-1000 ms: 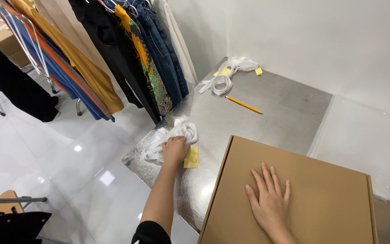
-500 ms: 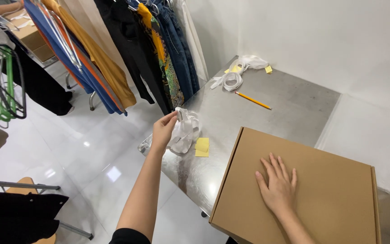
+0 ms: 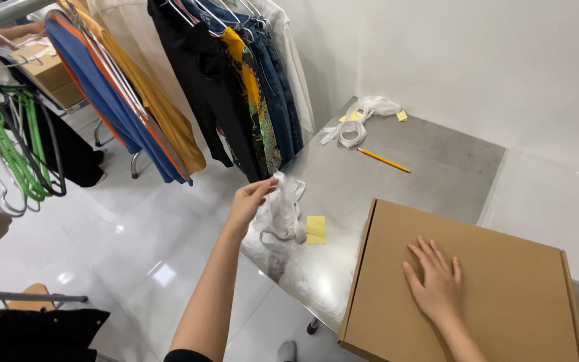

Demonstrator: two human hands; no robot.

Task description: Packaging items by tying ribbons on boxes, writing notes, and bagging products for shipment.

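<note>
My left hand [image 3: 250,200] pinches the top of a crumpled clear plastic bag [image 3: 283,213] and holds it just above the near-left corner of the steel table [image 3: 343,181]. A small yellow pad of sticky notes [image 3: 315,228] lies beside the bag. My right hand [image 3: 434,281] rests flat, fingers spread, on the lid of a large closed brown cardboard box [image 3: 490,288] at the table's near edge.
A yellow pencil [image 3: 383,160], a bundle of white tape [image 3: 356,124] and more yellow notes lie at the table's far side. A stack of clear plastic bags [image 3: 551,214] sits at the right. A rack of hanging clothes [image 3: 189,87] stands left; green hangers [image 3: 8,141] hang nearer.
My left hand has lifted the plastic bag off the table corner and raised it. The view has swung left. My right hand has stayed on the box.
</note>
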